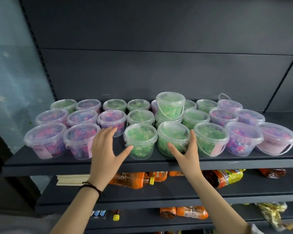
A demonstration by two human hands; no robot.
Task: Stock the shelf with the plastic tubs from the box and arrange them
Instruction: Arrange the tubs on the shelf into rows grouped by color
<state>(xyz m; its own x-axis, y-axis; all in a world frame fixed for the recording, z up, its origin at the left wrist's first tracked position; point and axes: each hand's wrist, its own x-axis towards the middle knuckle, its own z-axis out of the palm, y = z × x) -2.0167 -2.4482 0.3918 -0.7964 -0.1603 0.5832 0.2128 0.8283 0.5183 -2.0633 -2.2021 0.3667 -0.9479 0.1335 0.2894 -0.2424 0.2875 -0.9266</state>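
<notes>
The left hand (107, 152) is released, its fingers spread and straight. Its thumb tip is at the lower left wall of a front-row green tub (139, 141) and its fingertips reach toward a pink-and-purple tub (112, 121) in the middle row. The hand is blurred, so I cannot tell whether the thumb truly touches. A black cord bracelet (91, 187) circles that wrist. The right hand (188, 152) is likewise spread, not clenched. Its thumb lies against the front of the neighbouring green tub (173, 137), and its straight fingers rise along that tub's right side, in the gap before the next green tub (211, 139). The clear lidded plastic tubs (45, 141) stand in three rows on the dark shelf (57, 163), with pink and purple fillings at both ends and green ones mostly in the middle. One stacked green tub (170, 105) sits on top of a middle-row tub, its handle hanging down. At the back right, a purple tub (229, 104) has its handle raised. On the shelf below lie orange drink bottles (134, 180) and, to their left, a bundle of pale wooden sticks (73, 179).
</notes>
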